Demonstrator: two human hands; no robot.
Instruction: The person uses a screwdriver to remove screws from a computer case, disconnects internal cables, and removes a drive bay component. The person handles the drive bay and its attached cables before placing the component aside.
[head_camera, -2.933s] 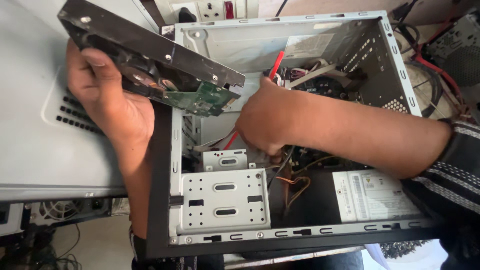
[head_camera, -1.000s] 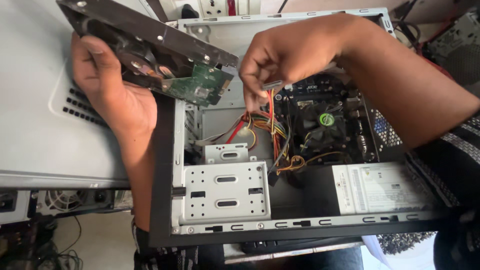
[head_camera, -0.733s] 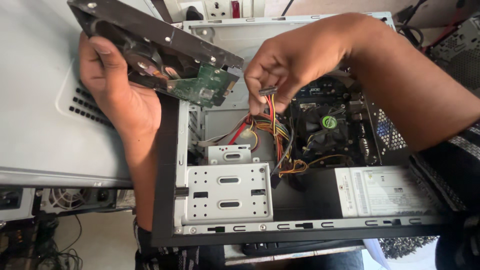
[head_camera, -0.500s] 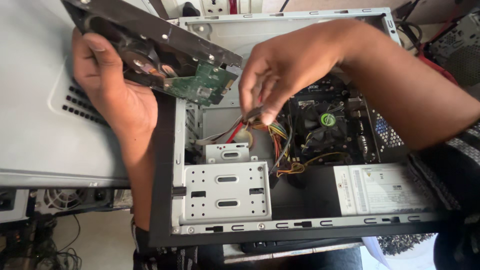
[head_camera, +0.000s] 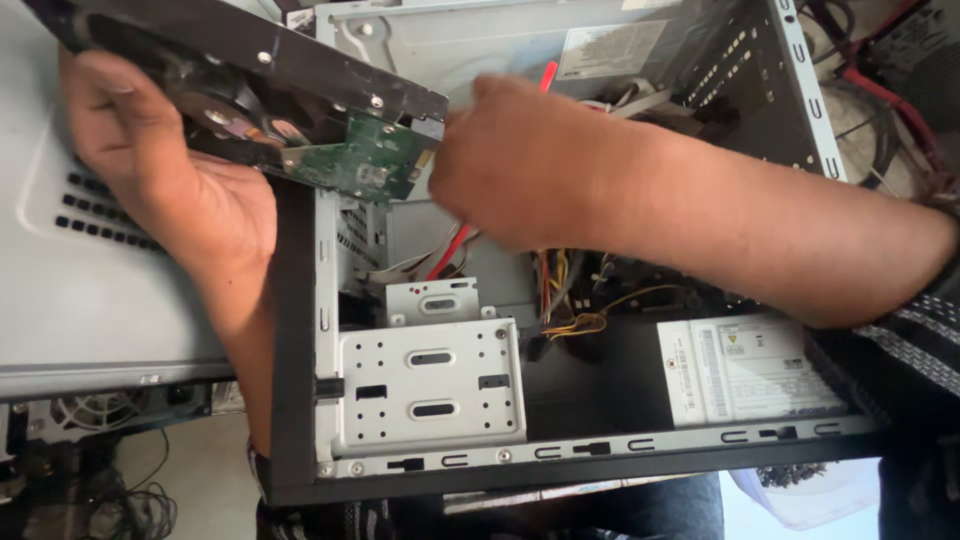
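Held a bare hard drive (head_camera: 260, 60) up and tilted in the left hand (head_camera: 175, 190), fingers curled over its far edge and palm under its body, with the green circuit board (head_camera: 365, 165) turned to the camera. Kept it at the upper left, above the front corner of the open computer case (head_camera: 600, 445) and clear of the grey drive cage (head_camera: 430, 385) below.

Brought the right hand (head_camera: 520, 165) up, within the last half second, from the bundle of yellow, red and black wires (head_camera: 570, 300) to the drive's connector end, just beside the circuit board's corner. Blurred it in motion. Could not tell how far the fingers were closed, nor whether the plug pinched a moment earlier was still between them: hidden behind the knuckles. Judged from that shift to have reached the meeting of cable and drive, not yet a seated connection.

Left a red flat cable (head_camera: 448, 250) slanting down behind the hand toward the cage. Showed the boxy power supply (head_camera: 745, 370) at the lower right inside the case, a striped sleeve (head_camera: 915, 340) at the frame's edge, and a second grey case panel (head_camera: 90, 290) lying to the left.
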